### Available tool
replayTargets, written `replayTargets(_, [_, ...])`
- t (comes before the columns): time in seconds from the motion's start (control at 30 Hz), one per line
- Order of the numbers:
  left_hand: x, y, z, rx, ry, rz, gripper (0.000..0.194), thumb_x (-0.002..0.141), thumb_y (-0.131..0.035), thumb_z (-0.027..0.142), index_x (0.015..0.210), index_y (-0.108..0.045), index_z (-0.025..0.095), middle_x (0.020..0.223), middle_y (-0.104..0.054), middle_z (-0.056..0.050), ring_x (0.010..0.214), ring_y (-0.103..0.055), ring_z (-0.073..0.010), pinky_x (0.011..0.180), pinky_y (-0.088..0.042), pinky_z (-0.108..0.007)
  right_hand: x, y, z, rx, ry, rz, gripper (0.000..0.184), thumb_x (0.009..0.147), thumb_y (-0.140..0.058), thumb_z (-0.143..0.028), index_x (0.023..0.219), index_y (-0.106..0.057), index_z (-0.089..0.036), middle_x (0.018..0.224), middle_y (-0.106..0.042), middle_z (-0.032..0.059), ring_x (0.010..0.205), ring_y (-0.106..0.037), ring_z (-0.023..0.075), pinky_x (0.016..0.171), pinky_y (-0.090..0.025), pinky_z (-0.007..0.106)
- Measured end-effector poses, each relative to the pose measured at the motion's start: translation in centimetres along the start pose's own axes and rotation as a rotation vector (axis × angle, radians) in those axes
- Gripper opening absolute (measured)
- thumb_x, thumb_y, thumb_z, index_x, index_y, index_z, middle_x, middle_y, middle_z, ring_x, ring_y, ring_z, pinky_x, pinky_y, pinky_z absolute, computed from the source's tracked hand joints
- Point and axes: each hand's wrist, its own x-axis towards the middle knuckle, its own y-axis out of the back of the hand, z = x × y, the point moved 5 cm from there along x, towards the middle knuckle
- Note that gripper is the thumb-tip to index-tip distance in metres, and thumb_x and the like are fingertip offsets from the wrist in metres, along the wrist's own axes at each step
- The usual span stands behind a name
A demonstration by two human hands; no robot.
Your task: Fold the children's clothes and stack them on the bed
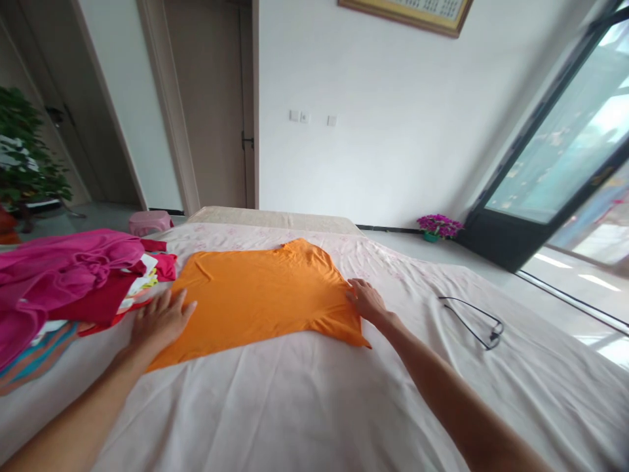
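An orange T-shirt (255,288) lies spread out on a pale floral sheet (295,406), its hem to the left and its neck end to the right. My left hand (160,321) rests at the hem with the fingers spread, holding nothing. At the neck end my right hand (366,300) touches the edge of the fabric, its fingers stretched out and lying low on it. One sleeve points away from me and the other toward me. A few small creases run through the shirt, mostly near the far sleeve.
A heap of clothes (73,275), pink, red and striped, lies beside my left hand. Eyeglasses (484,324) lie unfolded to the right of my right arm. Beyond the sheet's far edge are a pink stool (150,221) and a pot of purple flowers (439,226).
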Motion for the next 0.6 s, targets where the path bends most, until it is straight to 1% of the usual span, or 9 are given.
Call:
replayTargets(0.07, [-0.2, -0.1, -0.3, 0.002, 0.001, 0.001, 0.073, 0.092, -0.02, 0.058, 0.15, -0.038, 0.017, 0.155, -0.036, -0.02, 0.139, -0.037, -0.0381, 0.111, -0.024, -0.055, -2.2, 1.6, -0.1, 0.183, 0.057, 0.028, 0.04, 0.091, -0.049, -0.037, 0.125, -0.062, -0.02, 0.125, -0.063, 0.0105, 0.112, -0.059, 0.025, 0.094, -0.047, 0.037])
replayTargets(0.17, [-0.4, 0.0, -0.1, 0.004, 0.006, -0.008, 0.073, 0.092, -0.018, 0.058, 0.149, -0.039, 0.017, 0.154, -0.037, -0.019, 0.139, -0.035, -0.0384, 0.111, -0.024, -0.055, -6.3, 3.5, -1.9, 0.422, 0.251, -0.068, 0.029, 0.087, -0.054, -0.032, 0.109, -0.068, -0.02, 0.104, -0.069, 0.007, 0.09, -0.064, 0.0199, 0.081, -0.051, 0.031])
replayTargets(0.23, [-0.5, 0.1, 0.0, -0.005, 0.008, -0.011, 0.074, 0.092, -0.018, 0.058, 0.148, -0.04, 0.017, 0.154, -0.038, -0.019, 0.14, -0.034, -0.0387, 0.11, -0.025, -0.056, -9.2, 4.3, -3.7, 0.409, 0.418, -0.158, 0.029, 0.081, -0.059, -0.023, 0.108, -0.068, -0.022, 0.104, -0.069, 0.0053, 0.092, -0.063, 0.0196, 0.083, -0.051, 0.031])
replayTargets(0.3, [-0.5, 0.2, 0.1, -0.016, 0.001, 0.002, 0.074, 0.092, -0.017, 0.058, 0.147, -0.041, 0.016, 0.153, -0.039, -0.02, 0.139, -0.035, -0.039, 0.11, -0.025, -0.057, -11.5, 4.6, -5.3, 0.283, 0.541, -0.177, 0.043, 0.073, -0.06, -0.013, 0.114, -0.066, -0.025, 0.109, -0.067, 0.0049, 0.102, -0.06, 0.0214, 0.09, -0.048, 0.033])
replayTargets(0.33, [-0.5, 0.3, 0.1, -0.019, -0.002, 0.01, 0.074, 0.092, -0.017, 0.058, 0.147, -0.042, 0.016, 0.152, -0.039, -0.02, 0.138, -0.036, -0.0388, 0.109, -0.026, -0.056, -12.1, 4.5, -5.8, 0.22, 0.57, -0.166, 0.048, 0.072, -0.059, -0.01, 0.116, -0.065, -0.026, 0.111, -0.067, 0.0049, 0.105, -0.059, 0.0217, 0.092, -0.046, 0.034])
replayTargets(0.4, [-0.6, 0.5, 0.1, -0.021, -0.001, 0.018, 0.073, 0.092, -0.017, 0.057, 0.146, -0.043, 0.017, 0.152, -0.04, -0.02, 0.137, -0.038, -0.0381, 0.109, -0.026, -0.056, -12.4, 4.1, -6.4, 0.134, 0.567, -0.125, 0.047, 0.076, -0.053, -0.006, 0.118, -0.064, -0.026, 0.109, -0.067, 0.0052, 0.103, -0.059, 0.0208, 0.09, -0.045, 0.033])
replayTargets(0.47, [-0.6, 0.6, 0.2, -0.025, -0.004, 0.012, 0.072, 0.091, -0.018, 0.057, 0.146, -0.043, 0.017, 0.151, -0.04, -0.019, 0.136, -0.039, -0.0378, 0.109, -0.027, -0.055, -11.7, 3.6, -6.6, 0.111, 0.538, -0.089, 0.039, 0.085, -0.047, -0.009, 0.114, -0.067, -0.026, 0.102, -0.068, 0.0052, 0.097, -0.061, 0.0192, 0.086, -0.045, 0.031])
replayTargets(0.53, [-0.6, 0.6, 0.2, -0.035, -0.001, 0.002, 0.072, 0.091, -0.02, 0.057, 0.146, -0.043, 0.017, 0.152, -0.04, -0.019, 0.135, -0.039, -0.0381, 0.109, -0.027, -0.056, -10.5, 3.3, -6.7, 0.167, 0.507, -0.072, 0.031, 0.091, -0.045, -0.015, 0.109, -0.068, -0.025, 0.1, -0.069, 0.0047, 0.094, -0.062, 0.018, 0.085, -0.045, 0.029])
replayTargets(0.6, [-0.5, 0.6, 0.1, -0.047, 0.011, -0.008, 0.071, 0.091, -0.021, 0.058, 0.146, -0.043, 0.018, 0.152, -0.04, -0.018, 0.135, -0.039, -0.0385, 0.109, -0.026, -0.056, -9.1, 3.1, -6.5, 0.318, 0.413, -0.075, 0.024, 0.092, -0.046, -0.022, 0.1, -0.069, -0.023, 0.092, -0.069, 0.0031, 0.085, -0.062, 0.0166, 0.077, -0.045, 0.026])
